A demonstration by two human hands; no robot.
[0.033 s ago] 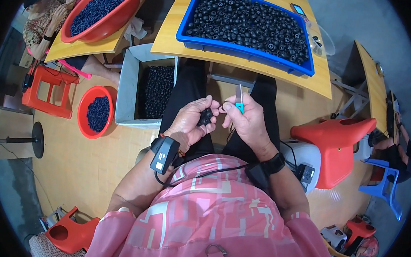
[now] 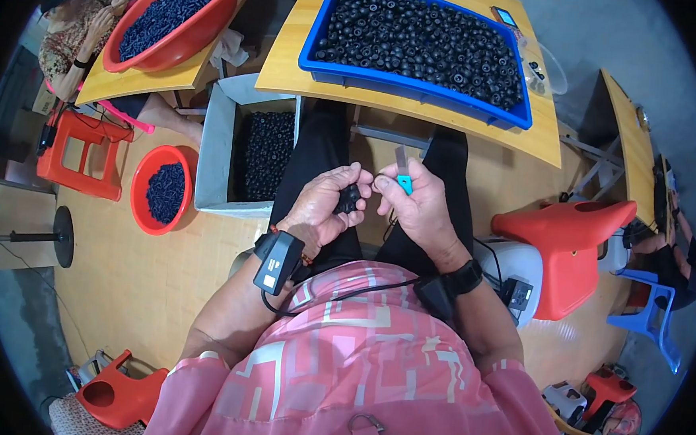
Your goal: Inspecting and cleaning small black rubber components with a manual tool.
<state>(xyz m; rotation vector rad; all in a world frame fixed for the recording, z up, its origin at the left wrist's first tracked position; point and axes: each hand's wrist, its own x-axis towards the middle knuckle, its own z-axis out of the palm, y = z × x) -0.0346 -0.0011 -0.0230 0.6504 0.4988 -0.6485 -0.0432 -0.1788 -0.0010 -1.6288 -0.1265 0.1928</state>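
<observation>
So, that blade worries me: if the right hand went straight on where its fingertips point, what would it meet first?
Probably the left hand, holding small black pieces immediately left of the right hand; whether the two hands already touch is hard to tell.

The floor (image 2: 192,296) is light wood-coloured, with a small patch of glare on the right. A grey wall (image 2: 614,42) fills the upper right. A yellowish wooden table (image 2: 281,74) stands at top centre, a second table (image 2: 109,83) to its left. A red stool (image 2: 94,126) stands at left, a blue stool (image 2: 647,277) at far right.
</observation>
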